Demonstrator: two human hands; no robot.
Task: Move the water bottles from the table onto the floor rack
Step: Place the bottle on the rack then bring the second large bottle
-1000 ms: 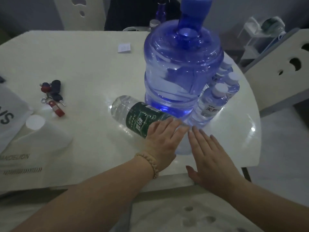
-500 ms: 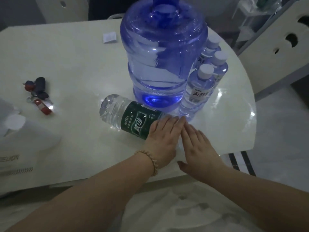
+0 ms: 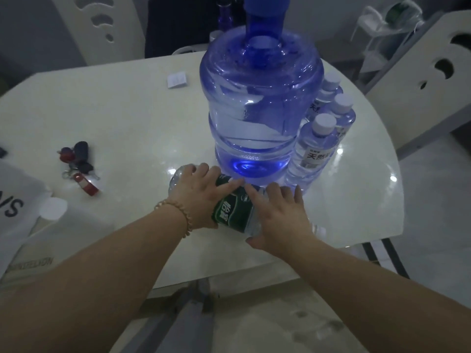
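Observation:
A clear bottle with a green label (image 3: 233, 212) lies on its side on the white table (image 3: 127, 128), near the front edge. My left hand (image 3: 201, 194) rests over its base end, fingers curled on it. My right hand (image 3: 280, 217) covers its neck end, palm down. Just behind stands a large blue water jug (image 3: 257, 110) with a blue cap. Three small clear bottles (image 3: 316, 151) with white caps stand upright to the jug's right. The floor rack is not in view.
A bunch of keys with a red tag (image 3: 79, 166) lies at the left. A white bag with print (image 3: 23, 225) covers the near left corner. A small white packet (image 3: 177, 79) lies further back. White chairs (image 3: 433, 80) stand at the right and behind.
Both hands moved from the table beside the lying bottle onto it: the left hand slid to its base end, the right hand onto its neck end. The camera came closer.

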